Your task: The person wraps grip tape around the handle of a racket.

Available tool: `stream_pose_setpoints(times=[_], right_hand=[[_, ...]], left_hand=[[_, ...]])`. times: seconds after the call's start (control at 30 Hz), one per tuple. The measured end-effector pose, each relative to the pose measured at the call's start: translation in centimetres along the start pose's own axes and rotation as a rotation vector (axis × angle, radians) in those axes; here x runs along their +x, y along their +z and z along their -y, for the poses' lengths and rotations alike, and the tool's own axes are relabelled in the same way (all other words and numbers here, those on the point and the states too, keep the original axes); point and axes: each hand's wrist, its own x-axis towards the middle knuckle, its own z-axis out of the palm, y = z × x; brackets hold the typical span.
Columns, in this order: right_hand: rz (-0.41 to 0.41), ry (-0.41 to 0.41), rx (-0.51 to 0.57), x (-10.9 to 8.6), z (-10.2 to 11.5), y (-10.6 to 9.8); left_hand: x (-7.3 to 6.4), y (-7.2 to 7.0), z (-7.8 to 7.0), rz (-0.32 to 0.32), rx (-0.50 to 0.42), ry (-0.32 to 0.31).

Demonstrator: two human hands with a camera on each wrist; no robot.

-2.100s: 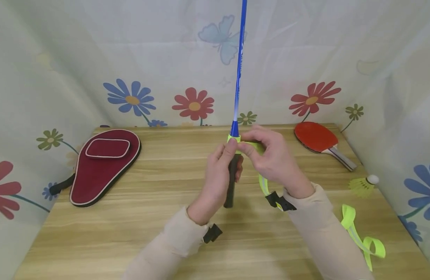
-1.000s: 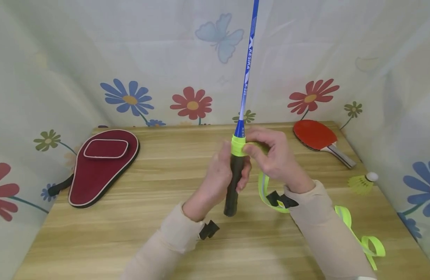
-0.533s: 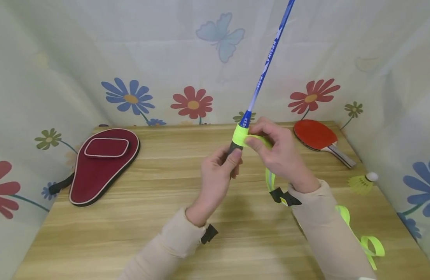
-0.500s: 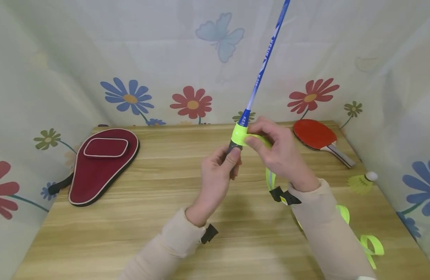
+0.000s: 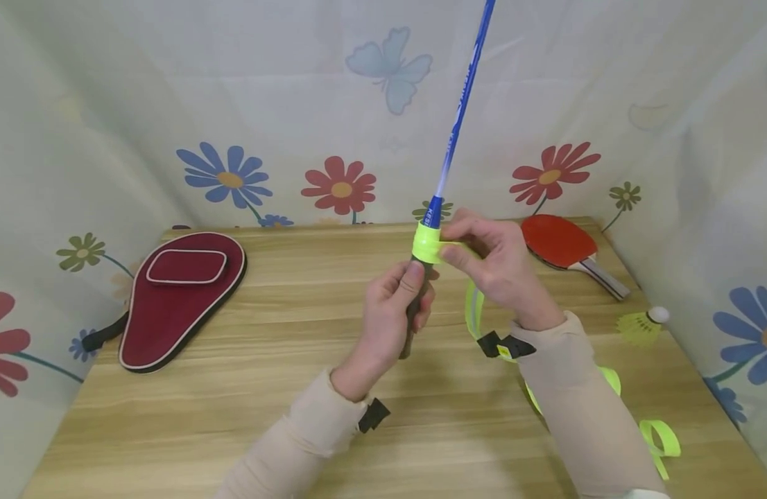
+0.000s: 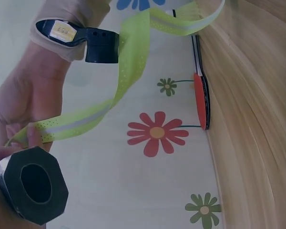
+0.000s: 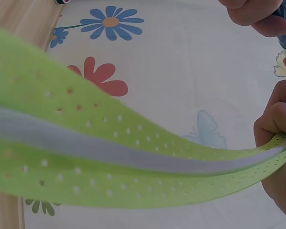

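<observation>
I see the left hand [image 5: 386, 312] gripping the racket handle [image 5: 408, 336], axis tilted up-right, right hand [image 5: 498, 260] beside its top pinching neon tape [image 5: 474, 312], exact pinch spot unclear.

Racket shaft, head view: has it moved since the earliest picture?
Yes, rightward: the racket shaft, then overlapping the printed butterfly, now leans clear to its right in the picture.

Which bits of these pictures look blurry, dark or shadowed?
Head view: a soft shadow lies on the tabletop, and lettering on the racket shaft looks smeared; left wrist view: dim, bluish cast, the handle end very dark; right wrist view: the yellow-green tape blurred at left, probably too near the lens.
</observation>
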Motion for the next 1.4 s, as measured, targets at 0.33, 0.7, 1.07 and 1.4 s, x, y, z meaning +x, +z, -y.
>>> stream_pose_setpoints(times=[0.33, 0.7, 1.07, 1.4], right_hand=[[0.006, 0.025, 0.026, 0.0, -0.9, 0.0], [-0.012, 0.039, 0.035, 0.2, -1.2, 0.3], [-0.034, 0.054, 0.008, 0.2, -1.5, 0.4], [0.093, -0.060, 0.054, 0.4, -1.7, 1.3]], left_hand=[[0.4, -0.4, 0.0, 0.098, -0.161, -0.161], [0.9, -0.7, 0.0, 0.126, -0.139, -0.231], [0.7, -0.7, 0.1, 0.229, -0.200, -0.224], [0.8, -0.7, -0.4, 0.392, -0.330, -0.208]])
